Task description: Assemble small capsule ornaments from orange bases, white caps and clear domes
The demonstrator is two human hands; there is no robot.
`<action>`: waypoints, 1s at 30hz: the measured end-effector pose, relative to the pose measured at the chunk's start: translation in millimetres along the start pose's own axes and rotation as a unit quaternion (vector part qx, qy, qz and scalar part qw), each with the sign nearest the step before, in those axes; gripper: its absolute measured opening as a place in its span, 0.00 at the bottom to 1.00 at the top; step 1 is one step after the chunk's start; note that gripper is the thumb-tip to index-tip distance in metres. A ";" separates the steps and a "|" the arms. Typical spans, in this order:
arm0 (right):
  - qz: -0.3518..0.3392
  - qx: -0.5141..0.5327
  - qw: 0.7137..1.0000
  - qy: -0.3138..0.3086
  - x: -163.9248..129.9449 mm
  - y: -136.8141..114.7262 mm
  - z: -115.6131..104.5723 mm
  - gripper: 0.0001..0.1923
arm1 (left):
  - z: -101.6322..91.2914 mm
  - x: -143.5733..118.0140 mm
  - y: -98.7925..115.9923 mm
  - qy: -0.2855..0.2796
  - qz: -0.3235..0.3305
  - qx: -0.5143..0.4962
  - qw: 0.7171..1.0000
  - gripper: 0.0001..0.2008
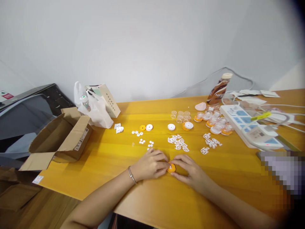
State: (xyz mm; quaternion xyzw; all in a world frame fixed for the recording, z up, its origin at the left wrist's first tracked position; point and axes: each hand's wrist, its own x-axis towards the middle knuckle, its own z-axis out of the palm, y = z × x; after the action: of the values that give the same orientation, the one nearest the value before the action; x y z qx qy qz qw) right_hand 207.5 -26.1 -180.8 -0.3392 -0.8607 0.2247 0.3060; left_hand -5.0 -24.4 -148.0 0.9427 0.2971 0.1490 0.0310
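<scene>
head view: the left hand (150, 165) and right hand (190, 168) together pinch a small orange disc (171, 168) resting on the table (214, 190) between them. uneven fingertip pressure could flick it into the nearby white pieces (178, 142).

I take the power strip (250, 128) on the table (152, 194) as my landmark. Just left of it, touching its near-left edge, sits a cluster of assembled caps (215, 122). Behind that cluster stands a bottle (219, 89). Further left lie loose flat cut-outs (177, 142), then small discs (143, 136). Well apart to the left, at the table's far-left edge, an open cardboard box (63, 136) rests, with a plastic bag (95, 109) behind it. Both hands, left (150, 165) and right (190, 170), meet on one small round part (171, 168), in front and left of the strip.
</scene>
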 end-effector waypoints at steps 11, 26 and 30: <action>0.005 0.010 1.000 -0.005 0.7 -2.0 -1.7 0.10 | -3.9 -1.5 -1.3 -0.015 0.018 -0.031 0.999 0.11; 0.050 -0.001 0.999 -0.009 1.3 0.1 -3.4 0.20 | -18.5 -18.8 -39.5 0.077 -0.250 -0.119 0.958 0.08; 0.026 0.000 1.000 -0.009 0.9 -1.8 -4.3 0.17 | -15.9 -20.6 -46.8 0.063 -0.297 -0.137 0.943 0.07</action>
State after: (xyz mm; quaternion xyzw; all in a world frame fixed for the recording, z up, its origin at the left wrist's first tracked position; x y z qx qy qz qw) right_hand 209.1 -25.9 -176.3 -0.3598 -0.8540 0.2359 0.2926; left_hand -51.6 1.8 -145.2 0.7867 0.5421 0.2314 0.1837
